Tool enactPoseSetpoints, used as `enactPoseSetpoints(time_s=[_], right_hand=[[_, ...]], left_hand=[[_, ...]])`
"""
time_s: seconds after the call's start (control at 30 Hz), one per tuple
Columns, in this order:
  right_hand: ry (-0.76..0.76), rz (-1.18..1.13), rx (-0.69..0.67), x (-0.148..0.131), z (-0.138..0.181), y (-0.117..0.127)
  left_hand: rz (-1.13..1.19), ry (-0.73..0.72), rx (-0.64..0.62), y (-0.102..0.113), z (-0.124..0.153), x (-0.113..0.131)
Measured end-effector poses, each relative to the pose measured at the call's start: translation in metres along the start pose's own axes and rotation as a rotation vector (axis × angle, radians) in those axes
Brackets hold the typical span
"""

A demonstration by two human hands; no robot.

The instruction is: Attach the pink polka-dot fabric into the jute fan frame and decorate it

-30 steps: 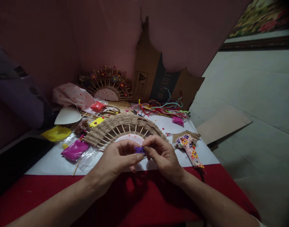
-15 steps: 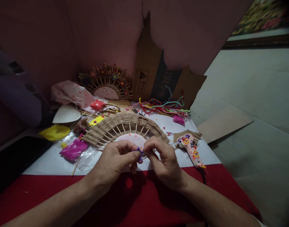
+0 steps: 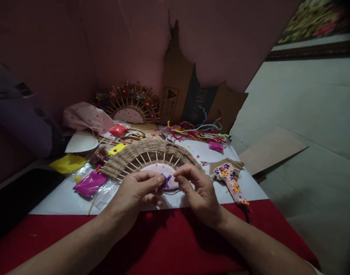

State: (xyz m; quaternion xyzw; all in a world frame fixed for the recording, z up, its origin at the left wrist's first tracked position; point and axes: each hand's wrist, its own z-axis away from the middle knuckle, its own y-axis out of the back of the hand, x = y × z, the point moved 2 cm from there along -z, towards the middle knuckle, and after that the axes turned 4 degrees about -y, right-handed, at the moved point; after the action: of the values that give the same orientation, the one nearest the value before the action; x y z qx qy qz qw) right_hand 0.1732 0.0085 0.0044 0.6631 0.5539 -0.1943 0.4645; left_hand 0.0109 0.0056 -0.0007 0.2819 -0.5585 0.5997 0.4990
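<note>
My left hand (image 3: 140, 189) pinches a small purple flower-like piece (image 3: 167, 181) of fuzzy yarn or pipe cleaner between thumb and forefinger. Just to its right, my right hand (image 3: 196, 191) has its thumb and forefinger closed together, apart from the purple piece; whatever they hold, if anything, is too small to make out. Behind both hands lies a half-round fan frame (image 3: 152, 149) of thin sticks woven with brown twine, around a pale dotted half-disc (image 3: 156, 169). Colored beads tip some of its sticks.
A flowered glue gun (image 3: 232, 181) rests on cardboard at right. Tangled colorful yarn (image 3: 196, 131) lies behind, before torn cardboard (image 3: 175, 84). At left are a magenta packet (image 3: 90, 184) and yellow packet (image 3: 67, 163). A decorated fan (image 3: 129, 103) leans at the back.
My right fingertips have parted from the purple piece, leaving a small gap. The piece stays in my left hand, shifted slightly left, and shows more fully.
</note>
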Motion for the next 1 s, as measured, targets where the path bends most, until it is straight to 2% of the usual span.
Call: enactPoseSetpoints(time_s=[0.23,0.4,0.47,0.53,0.67,0.73,1.0], right_hand=[[0.231,0.192,-0.027,-0.005,0.003,-0.008],[0.237,0.214,-0.015,-0.002,0.002,-0.007],[0.200,0.182,-0.037,-0.002,0.002,-0.008],[0.101,0.085,-0.075,-0.001,0.001,-0.009],[-0.215,-0.351,-0.193,0.006,0.000,-0.017],[-0.306,-0.500,-0.215,0.008,-0.001,-0.019],[-0.271,-0.367,-0.152,0.012,-0.005,-0.011]], left_hand=[[0.075,-0.041,-0.036,0.001,-0.003,-0.002],[0.072,-0.031,-0.081,0.000,-0.001,-0.003],[0.062,-0.050,-0.084,-0.002,-0.001,-0.003],[0.065,-0.089,-0.083,-0.004,-0.001,-0.003],[0.053,-0.149,-0.098,-0.008,0.000,-0.001],[0.021,-0.173,-0.084,-0.007,0.002,0.000],[-0.059,-0.170,-0.042,-0.001,0.003,0.004]])
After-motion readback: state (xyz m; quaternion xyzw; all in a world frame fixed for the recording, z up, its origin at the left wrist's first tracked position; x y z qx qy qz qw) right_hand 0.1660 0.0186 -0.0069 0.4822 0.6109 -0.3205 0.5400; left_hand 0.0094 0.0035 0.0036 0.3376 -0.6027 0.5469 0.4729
